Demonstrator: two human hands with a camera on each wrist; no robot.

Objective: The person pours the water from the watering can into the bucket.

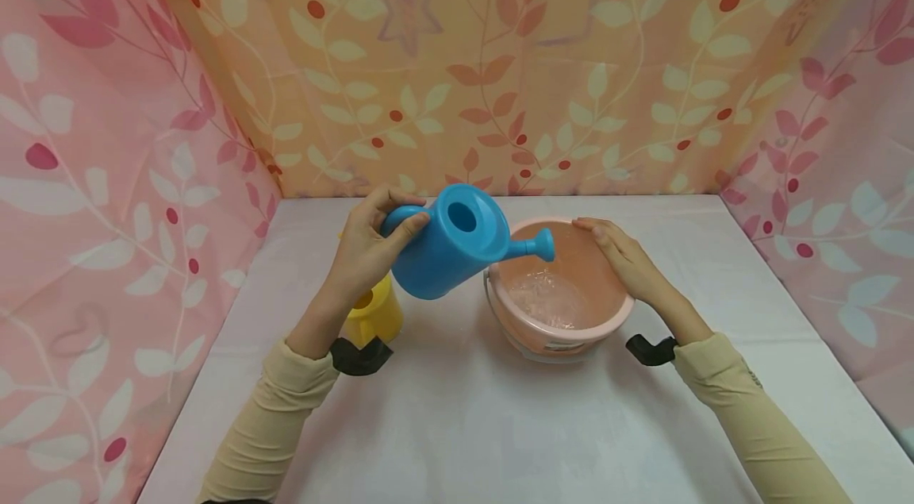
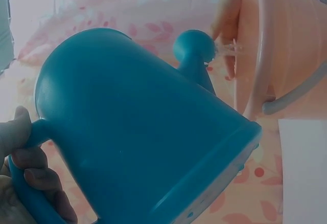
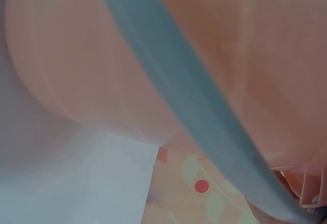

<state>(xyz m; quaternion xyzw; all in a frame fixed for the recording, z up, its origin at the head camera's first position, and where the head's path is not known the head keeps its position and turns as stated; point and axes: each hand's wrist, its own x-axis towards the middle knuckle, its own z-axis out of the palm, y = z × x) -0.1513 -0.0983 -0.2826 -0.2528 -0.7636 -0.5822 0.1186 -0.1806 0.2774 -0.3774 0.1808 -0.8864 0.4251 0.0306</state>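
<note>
A blue watering can (image 1: 448, 246) is tilted to the right in the air, its handle gripped by my left hand (image 1: 371, 240). Its round spout head (image 1: 545, 245) hangs over the near-left part of a pink bucket (image 1: 560, 336), and water runs from it in the left wrist view. Splashing water (image 1: 546, 302) shows at the bucket's bottom. My right hand (image 1: 620, 256) rests on the bucket's right rim, fingers stretched along it. Up close in the right wrist view are the bucket's wall (image 3: 76, 55) and its grey handle (image 3: 179, 75); the right hand is mostly out of sight there.
A yellow watering can (image 1: 378, 315) stands on the white table (image 1: 457, 425), partly hidden behind my left forearm. Patterned cloth (image 1: 457, 75) hangs behind the table and at both sides. The bucket's grey handle hangs down around its front.
</note>
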